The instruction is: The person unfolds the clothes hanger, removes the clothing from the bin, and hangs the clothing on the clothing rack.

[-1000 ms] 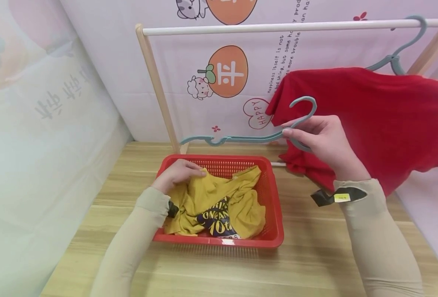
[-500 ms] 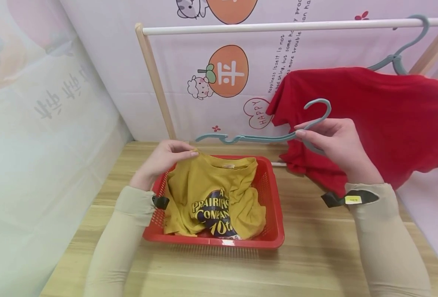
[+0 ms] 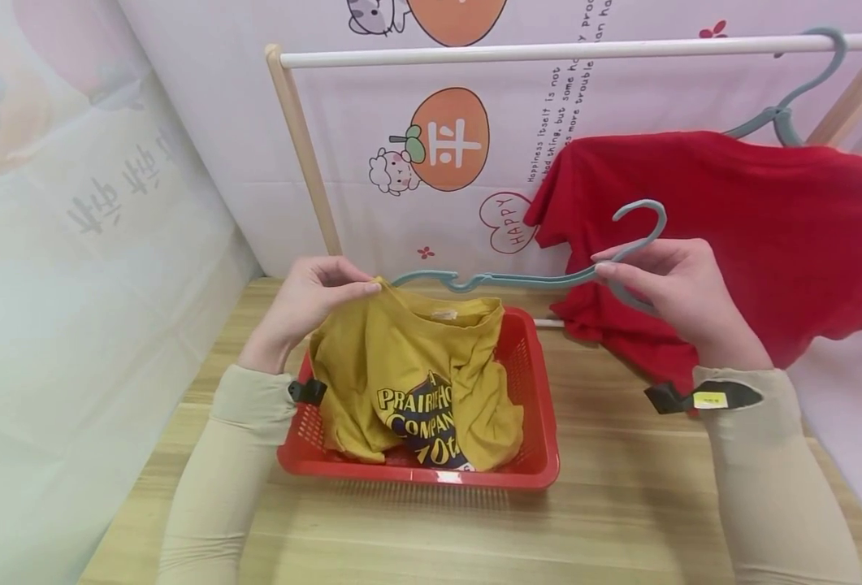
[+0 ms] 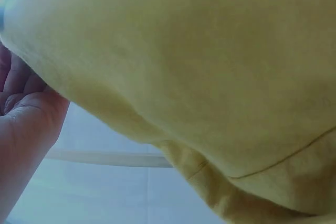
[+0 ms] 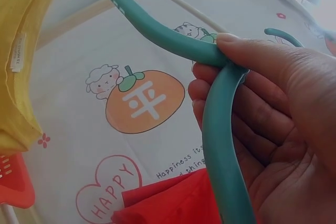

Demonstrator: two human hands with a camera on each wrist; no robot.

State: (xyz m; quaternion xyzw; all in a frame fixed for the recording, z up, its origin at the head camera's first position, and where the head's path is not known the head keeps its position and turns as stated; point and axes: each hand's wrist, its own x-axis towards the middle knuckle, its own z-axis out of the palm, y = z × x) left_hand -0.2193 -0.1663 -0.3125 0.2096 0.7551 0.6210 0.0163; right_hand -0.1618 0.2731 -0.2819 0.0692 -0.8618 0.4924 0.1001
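Note:
My left hand [image 3: 312,302] pinches a yellow T-shirt [image 3: 409,357] near the left side of its collar. The shirt's upper part is lifted, while its lower part lies in a red plastic basket [image 3: 542,398]. Dark print with yellow letters shows on its front. In the left wrist view the yellow cloth [image 4: 184,66] covers most of the picture and hides my fingertips. My right hand [image 3: 675,284] grips a blue-green hanger [image 3: 533,280] just below its hook, between thumb and fingers [image 5: 202,90]. The hanger's far arm points left, its tip behind the shirt's collar.
A garment rack with a white rail [image 3: 474,55] and wooden posts [image 3: 306,154] stands behind the basket. On its right side a red T-shirt [image 3: 694,211] hangs from another hanger [image 3: 781,114]. Underneath is a wood-grain table [image 3: 591,520]; a printed cloth covers the back wall.
My left hand has moved up and left, raising the yellow T-shirt's collar partly out of the basket. My right hand has shifted right and slightly down with the hanger.

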